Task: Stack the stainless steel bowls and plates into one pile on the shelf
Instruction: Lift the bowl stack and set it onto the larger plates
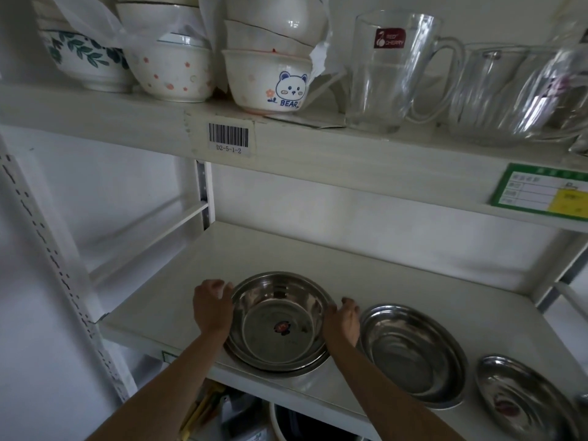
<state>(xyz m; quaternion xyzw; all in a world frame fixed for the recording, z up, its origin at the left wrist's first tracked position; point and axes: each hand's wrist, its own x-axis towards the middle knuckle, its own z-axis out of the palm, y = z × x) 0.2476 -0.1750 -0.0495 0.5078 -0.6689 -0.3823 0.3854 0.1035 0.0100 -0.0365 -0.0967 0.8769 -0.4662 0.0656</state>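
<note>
- Two bare hands frame a stainless steel bowl (278, 319) near the front edge of a white shelf (318, 259); the bowl appears to sit nested in another steel dish, whose rim shows beneath it, though the dim light makes the layers hard to separate
- The left hand (212, 305) is pressed to the bowl's left rim, fingers curled over the edge
- The right hand (343, 319) grips the opposite rim, fingers bent around it, its back turned to the camera
- A red sticker (281, 327) marks the inside bottom of the bowl
- Just beside the right hand lies a shallow steel plate (413, 354), flat on the same shelf and apart from the bowl
- Farther right, near the frame's edge, lies a second plate (521, 396), also lying alone
- On the shelf above stand ceramic bowls, among them a bear bowl (270, 81), with a glass mug (394, 71) to their right
- A barcode label (228, 138) is stuck to the upper shelf's front lip, and a green price tag (541, 192) hangs farther right
</note>
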